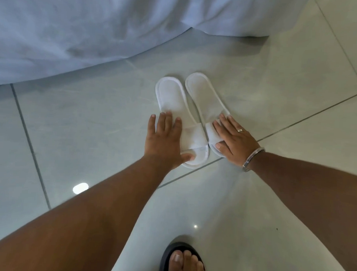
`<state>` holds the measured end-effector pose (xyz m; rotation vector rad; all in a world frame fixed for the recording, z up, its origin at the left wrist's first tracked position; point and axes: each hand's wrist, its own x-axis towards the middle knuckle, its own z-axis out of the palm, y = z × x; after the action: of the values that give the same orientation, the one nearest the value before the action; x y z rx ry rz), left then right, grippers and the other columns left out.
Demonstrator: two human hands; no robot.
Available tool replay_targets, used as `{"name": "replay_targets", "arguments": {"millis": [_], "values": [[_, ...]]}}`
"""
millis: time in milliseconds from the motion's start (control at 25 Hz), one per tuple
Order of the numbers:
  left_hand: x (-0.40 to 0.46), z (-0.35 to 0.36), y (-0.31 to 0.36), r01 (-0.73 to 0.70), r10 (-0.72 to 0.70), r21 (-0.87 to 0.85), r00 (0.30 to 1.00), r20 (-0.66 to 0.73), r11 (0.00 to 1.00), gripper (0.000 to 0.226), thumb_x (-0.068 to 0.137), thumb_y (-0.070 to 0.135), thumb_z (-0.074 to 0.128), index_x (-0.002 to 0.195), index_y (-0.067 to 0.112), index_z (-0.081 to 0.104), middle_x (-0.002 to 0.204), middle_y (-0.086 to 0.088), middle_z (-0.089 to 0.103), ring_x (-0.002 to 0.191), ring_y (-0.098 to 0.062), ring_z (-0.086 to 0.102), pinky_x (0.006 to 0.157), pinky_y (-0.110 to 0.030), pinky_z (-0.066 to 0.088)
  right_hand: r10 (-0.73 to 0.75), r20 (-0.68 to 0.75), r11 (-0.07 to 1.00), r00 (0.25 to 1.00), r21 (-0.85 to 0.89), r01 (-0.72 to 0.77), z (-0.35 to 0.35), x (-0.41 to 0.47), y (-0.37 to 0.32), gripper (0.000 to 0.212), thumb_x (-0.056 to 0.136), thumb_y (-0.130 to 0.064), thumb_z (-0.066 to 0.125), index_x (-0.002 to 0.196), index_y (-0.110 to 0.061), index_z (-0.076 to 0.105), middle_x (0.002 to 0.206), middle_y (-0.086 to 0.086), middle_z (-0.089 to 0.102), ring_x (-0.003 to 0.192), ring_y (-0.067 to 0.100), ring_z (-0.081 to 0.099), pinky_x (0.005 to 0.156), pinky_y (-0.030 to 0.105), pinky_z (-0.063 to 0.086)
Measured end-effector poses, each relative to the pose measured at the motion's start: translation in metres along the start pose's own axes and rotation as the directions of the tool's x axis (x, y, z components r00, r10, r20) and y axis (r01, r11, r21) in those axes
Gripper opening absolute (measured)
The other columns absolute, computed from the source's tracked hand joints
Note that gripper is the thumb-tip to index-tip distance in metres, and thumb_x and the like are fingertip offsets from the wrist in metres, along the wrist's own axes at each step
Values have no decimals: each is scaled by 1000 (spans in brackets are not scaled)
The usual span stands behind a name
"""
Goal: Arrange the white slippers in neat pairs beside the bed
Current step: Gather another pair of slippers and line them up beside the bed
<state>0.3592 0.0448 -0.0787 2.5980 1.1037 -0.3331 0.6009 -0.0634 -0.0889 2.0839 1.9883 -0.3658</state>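
Two white slippers lie side by side on the tiled floor, heels toward the bed, open toes toward me. My left hand [165, 141] rests flat on the left slipper [173, 98], fingers spread over its left edge and thumb at its toe opening. My right hand [232, 137], with a ring and a bangle, lies flat on the strap of the right slipper [202, 91], thumb at its toe. Neither hand is closed around a slipper. The two slippers nearly touch at the straps.
A white bed sheet [75, 32] hangs to the floor across the top and left. Glossy pale tiles [278, 82] with dark grout lines surround the slippers. My foot in a black sandal [182, 260] stands at the bottom centre.
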Motion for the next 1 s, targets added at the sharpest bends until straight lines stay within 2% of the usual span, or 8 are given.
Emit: {"name": "replay_targets", "arguments": {"millis": [280, 600, 840, 1000], "values": [[-19, 10, 6, 6, -5, -33, 999, 38, 999, 112, 79, 80, 41, 154, 14, -8, 162, -16, -18, 149, -31, -18, 118, -56, -12, -21, -8, 1000, 1000, -21, 21, 8, -15, -12, 66, 92, -45, 35, 146, -7, 31, 153, 22, 29, 142, 40, 21, 116, 48, 23], [-26, 9, 2, -16, 17, -23, 999, 41, 1000, 112, 79, 79, 43, 154, 14, -8, 162, -17, -18, 149, -32, -16, 119, -55, -9, 53, -60, 999, 997, -10, -53, 11, -5, -27, 68, 90, -44, 37, 146, -6, 29, 153, 23, 29, 141, 42, 23, 116, 49, 23], [-22, 9, 4, -4, 7, -56, 999, 53, 998, 113, 78, 80, 44, 154, 14, -9, 162, -16, -20, 149, -31, -17, 119, -55, -9, 53, -82, 998, 995, 27, -51, 8, -13, -26, 68, 91, -48, 32, 146, -9, 30, 153, 19, 31, 141, 39, 25, 111, 48, 28], [-20, 7, 3, -3, 7, -61, 998, 70, 998, 113, 78, 79, 45, 155, 16, -8, 162, -13, -21, 149, -29, -18, 119, -55, -9, 1, -36, 1000, 999, 26, 0, 9, -20, -18, 69, 89, -48, 34, 147, -11, 26, 155, 17, 28, 143, 39, 21, 110, 52, 33]]}}
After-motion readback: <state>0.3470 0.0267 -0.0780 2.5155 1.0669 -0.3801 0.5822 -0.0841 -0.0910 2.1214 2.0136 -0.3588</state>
